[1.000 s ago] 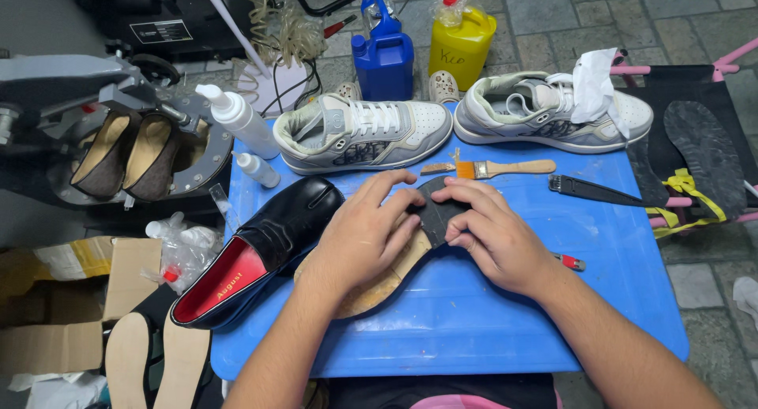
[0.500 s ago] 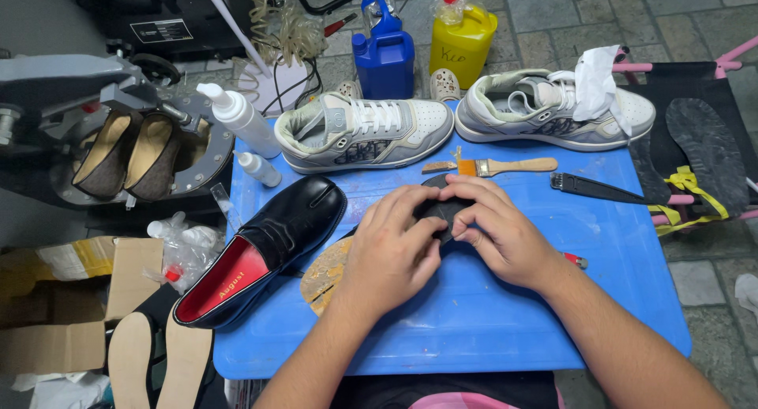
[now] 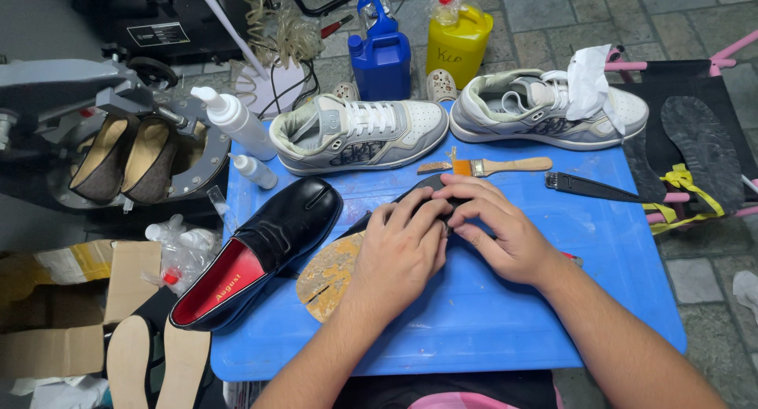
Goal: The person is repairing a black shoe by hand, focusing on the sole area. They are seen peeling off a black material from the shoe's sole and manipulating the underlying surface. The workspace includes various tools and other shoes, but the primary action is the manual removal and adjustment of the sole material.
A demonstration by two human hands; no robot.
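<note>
At the centre of the blue table [image 3: 489, 314], both hands press down on a dark shoe [image 3: 422, 189] lying sole-up, its worn, glue-stained tan sole [image 3: 328, 275] sticking out toward eight o'clock from under the left wrist. The left hand [image 3: 399, 247] lies flat across the shoe with fingers curled over its upper edge, while the right hand [image 3: 497, 227] meets it from three o'clock, fingertips bent and pinching at the dark rim near the toe; together they clamp the shoe against the tabletop, probably so that it cannot slide while the edge is worked. Just beside it at nine o'clock rests a black loafer with a red lining [image 3: 257, 255], upright and angled, likely its mate kept within reach. At twelve o'clock a small brush with a wooden handle [image 3: 489, 166] lies close above the fingers, and a black-handled tool [image 3: 592, 188] sits at two o'clock, both near enough to grab without moving the shoe. Beyond them two grey and white sneakers [image 3: 363, 133] line the far edge, one with a white cloth [image 3: 588, 77] draped on it. A white squeeze bottle [image 3: 233, 121] stands at ten o'clock, and a blue jug [image 3: 383, 58] and yellow jug [image 3: 458, 38] stand on the floor past the table at twelve.
</note>
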